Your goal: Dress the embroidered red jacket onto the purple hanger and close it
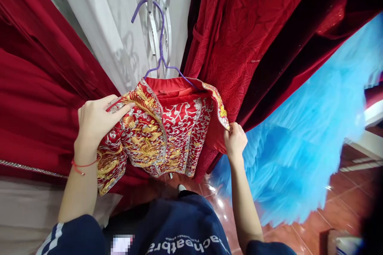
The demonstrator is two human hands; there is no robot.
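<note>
A red jacket [146, 139] with gold and silver embroidery hangs in front of me on a purple wire hanger [162, 44], whose hook hangs by white metal loops. My left hand [97, 117] grips the jacket's shoulder at the left, with the thumb on the embroidered front and the fingers behind the cloth. Between the fingers of my right hand [235, 139] is the edge of the jacket's front panel, pulled out to the right. The plain red lining shows inside the collar and along that opened side.
Dark red garments [32, 103] hang at the left and a red patterned dress [230, 32] at the right. A fluffy bright blue gown [287, 155] spreads beside my right arm. Reddish floor tiles [338, 203] show below, and a white panel [98, 12] stands behind.
</note>
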